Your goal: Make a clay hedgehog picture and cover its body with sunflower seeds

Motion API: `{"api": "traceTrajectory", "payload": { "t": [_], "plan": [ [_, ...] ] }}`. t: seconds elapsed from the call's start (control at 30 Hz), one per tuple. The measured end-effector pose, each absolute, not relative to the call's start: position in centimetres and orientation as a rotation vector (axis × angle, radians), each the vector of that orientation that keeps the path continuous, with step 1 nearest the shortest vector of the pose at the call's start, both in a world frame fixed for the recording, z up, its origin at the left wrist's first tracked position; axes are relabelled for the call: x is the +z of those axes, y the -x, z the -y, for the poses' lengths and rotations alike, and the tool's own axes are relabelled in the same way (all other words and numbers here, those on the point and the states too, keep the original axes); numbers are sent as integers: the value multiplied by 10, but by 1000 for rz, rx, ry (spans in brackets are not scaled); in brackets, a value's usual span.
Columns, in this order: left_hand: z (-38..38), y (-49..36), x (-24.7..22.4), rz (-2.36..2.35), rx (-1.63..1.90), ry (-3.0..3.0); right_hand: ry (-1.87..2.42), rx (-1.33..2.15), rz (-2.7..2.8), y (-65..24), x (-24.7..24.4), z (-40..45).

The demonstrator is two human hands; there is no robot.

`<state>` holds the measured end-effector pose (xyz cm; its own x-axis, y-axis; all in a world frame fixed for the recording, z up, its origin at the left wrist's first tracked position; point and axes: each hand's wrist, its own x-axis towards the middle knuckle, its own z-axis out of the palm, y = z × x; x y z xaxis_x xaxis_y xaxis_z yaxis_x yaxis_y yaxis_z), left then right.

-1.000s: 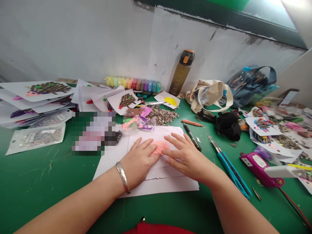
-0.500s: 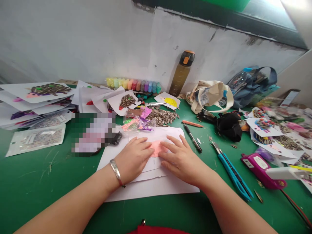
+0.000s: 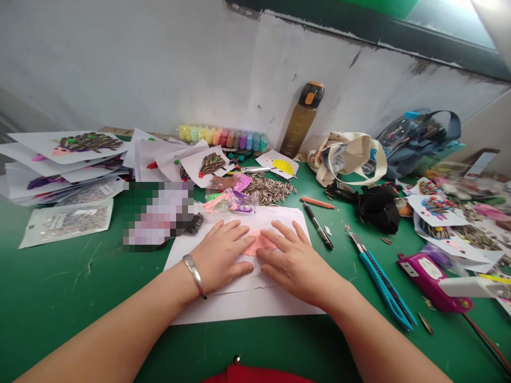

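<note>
A green table (image 3: 80,298) spans the view, below a pale wall (image 3: 120,69). To the left lies a stack of pictures (image 3: 35,141). Overlapping sheets of white paper (image 3: 247,311) occupy the near centre, the upper one with an uneven lower edge. Both hands rest over this paper, palms down and apart: the left hand (image 3: 219,256) enters from the left with fingers spread and thumb held away from them; the right hand (image 3: 294,266) enters from the right, fingers likewise spread. Neither pinches anything. The thumb tips lie near each other without meeting. Beyond the paper, a bottle (image 3: 300,125) stands against the wall; a knife (image 3: 385,287) lies to the right of the right hand. The clay (image 3: 251,247), a flat pink piece on the upper sheet, lies between the hands, beyond the thumb tips. Fingers of the left hand reach its left edge; fingers of the right hand overlie and partly hide its right side. How firmly they press cannot be told. A pen (image 3: 318,226) lies just right of the paper, with an orange stick (image 3: 318,203) beyond it. A bracelet (image 3: 194,274) circles the left wrist. Smallest are the striped seeds (image 3: 269,190), heaped beyond the paper.
</note>
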<state>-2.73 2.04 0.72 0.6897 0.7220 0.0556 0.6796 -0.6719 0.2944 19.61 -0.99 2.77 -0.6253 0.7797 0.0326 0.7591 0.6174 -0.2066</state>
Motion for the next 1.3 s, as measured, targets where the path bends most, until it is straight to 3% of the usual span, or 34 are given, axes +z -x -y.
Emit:
{"api": "traceTrajectory", "payload": {
  "t": [1.3],
  "plan": [
    [-25, 29, 3, -1153, 215, -2578, 1470, 197, 2635, -188, 21, 12]
  ]
}}
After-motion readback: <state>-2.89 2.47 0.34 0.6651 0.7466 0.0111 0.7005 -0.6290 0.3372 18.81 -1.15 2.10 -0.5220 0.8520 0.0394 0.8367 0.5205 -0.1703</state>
